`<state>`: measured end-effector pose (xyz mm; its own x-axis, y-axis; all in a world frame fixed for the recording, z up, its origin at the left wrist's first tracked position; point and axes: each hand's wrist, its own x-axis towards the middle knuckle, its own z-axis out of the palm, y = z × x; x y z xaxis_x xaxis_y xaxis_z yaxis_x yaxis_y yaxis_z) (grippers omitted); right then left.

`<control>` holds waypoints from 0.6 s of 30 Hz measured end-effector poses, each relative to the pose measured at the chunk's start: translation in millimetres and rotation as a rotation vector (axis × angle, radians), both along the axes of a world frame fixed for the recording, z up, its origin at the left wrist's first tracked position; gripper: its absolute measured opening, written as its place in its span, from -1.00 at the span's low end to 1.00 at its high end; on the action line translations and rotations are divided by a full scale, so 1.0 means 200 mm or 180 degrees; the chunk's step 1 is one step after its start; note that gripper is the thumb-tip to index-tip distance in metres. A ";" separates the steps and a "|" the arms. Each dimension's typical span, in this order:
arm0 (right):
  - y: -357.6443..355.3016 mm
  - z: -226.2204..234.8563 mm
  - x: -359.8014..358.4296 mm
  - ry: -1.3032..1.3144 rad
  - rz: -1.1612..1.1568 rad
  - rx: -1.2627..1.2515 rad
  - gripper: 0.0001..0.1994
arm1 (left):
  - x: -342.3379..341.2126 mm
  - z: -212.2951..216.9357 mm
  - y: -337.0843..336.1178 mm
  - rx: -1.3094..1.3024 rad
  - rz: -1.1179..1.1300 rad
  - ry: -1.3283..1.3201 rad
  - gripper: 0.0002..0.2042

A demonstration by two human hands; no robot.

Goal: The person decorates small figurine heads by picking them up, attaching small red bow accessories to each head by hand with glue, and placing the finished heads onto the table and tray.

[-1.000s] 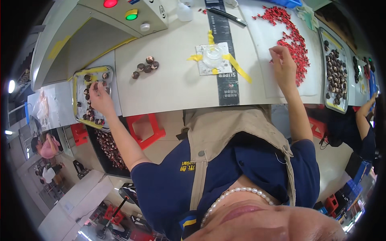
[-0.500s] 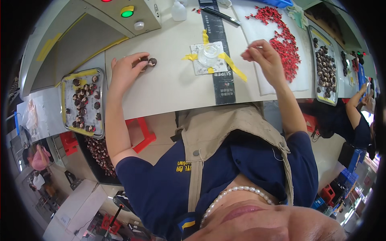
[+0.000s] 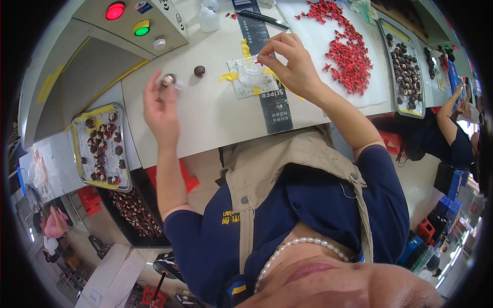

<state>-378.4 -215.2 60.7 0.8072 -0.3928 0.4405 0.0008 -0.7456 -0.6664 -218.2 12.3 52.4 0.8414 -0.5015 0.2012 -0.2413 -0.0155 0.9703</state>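
Observation:
My left hand [image 3: 162,105], blurred by motion, is over the left part of the table with a dark brown ball [image 3: 168,79] with a pale patch at its fingertips. A second dark ball [image 3: 199,71] lies on the table, apart from the hand. To the right, my right hand [image 3: 294,64] pinches a small red piece [image 3: 259,62] between thumb and finger, over the rim of a round clear dish [image 3: 250,77]. The dish sits on a square speckled plate [image 3: 238,88], held down with yellow tape strips.
Small red pieces [image 3: 349,64] are spread on a white mat [image 3: 303,36] at right. Metal trays of dark balls stand at left [image 3: 127,167] and far right [image 3: 391,66]. A black pen-like tool [image 3: 264,19] and white bottle [image 3: 209,20] lie beyond; a machine box [image 3: 169,25] stands left.
My right hand has moved left from beside the mat to the dish. My left hand has lifted away with a ball, while another ball now rests on the table. The view has shifted slightly.

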 end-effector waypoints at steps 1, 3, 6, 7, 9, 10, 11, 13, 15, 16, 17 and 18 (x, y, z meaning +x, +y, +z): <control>0.00 0.00 0.00 0.0113 0.0018 -0.0144 -0.92 | -0.06 -0.01 -0.01 -0.0307 -0.0280 0.0519 -0.67; -0.01 -0.02 0.01 0.0084 -0.0052 -0.0385 -0.94 | -0.17 -0.02 -0.04 -0.0511 -0.0739 0.1493 -0.69; 0.01 -0.01 0.04 0.0070 -0.0079 -0.0741 -0.96 | -0.31 -0.11 -0.05 -0.0738 -0.1258 0.2330 -0.72; 0.02 -0.01 0.06 0.0112 -0.0123 -0.0861 -0.96 | -0.35 -0.14 -0.06 -0.0771 -0.1320 0.2514 -0.73; 0.03 -0.01 0.07 0.0147 -0.0151 -0.1022 -0.95 | -0.39 -0.15 -0.09 -0.0759 -0.1352 0.2621 -0.76; 0.03 0.00 0.08 0.0171 -0.0186 -0.1175 -0.95 | -0.41 -0.14 -0.11 -0.0809 -0.1388 0.2786 -0.76; 0.04 0.00 0.08 0.0171 -0.0191 -0.1175 -0.95 | -0.42 -0.13 -0.13 -0.0856 -0.1422 0.2949 -0.75; 0.05 0.01 0.08 0.0156 -0.0149 -0.1450 -0.94 | -0.44 -0.14 -0.14 -0.0932 -0.1488 0.3008 -0.75; 0.04 0.00 0.08 0.0152 -0.0113 -0.1520 -0.94 | -0.47 -0.14 -0.17 -0.0955 -0.1412 0.2951 -0.74; 0.04 0.00 0.08 0.0154 -0.0080 -0.1596 -0.94 | -0.47 -0.14 -0.18 -0.0944 -0.1422 0.2944 -0.74; 0.03 0.00 0.07 0.0145 -0.0095 -0.1590 -0.94 | -0.47 -0.13 -0.19 -0.1019 -0.1434 0.3074 -0.73; 0.03 0.01 0.07 0.0105 -0.0034 -0.1386 -0.94 | -0.47 -0.13 -0.19 -0.1095 -0.1442 0.3208 -0.73</control>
<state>-365.4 -209.9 62.8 0.8206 -0.1847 0.5409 -0.0246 -0.9569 -0.2894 -312.0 -26.5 25.8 0.4550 -0.8472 -0.2744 0.7284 0.1768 0.6619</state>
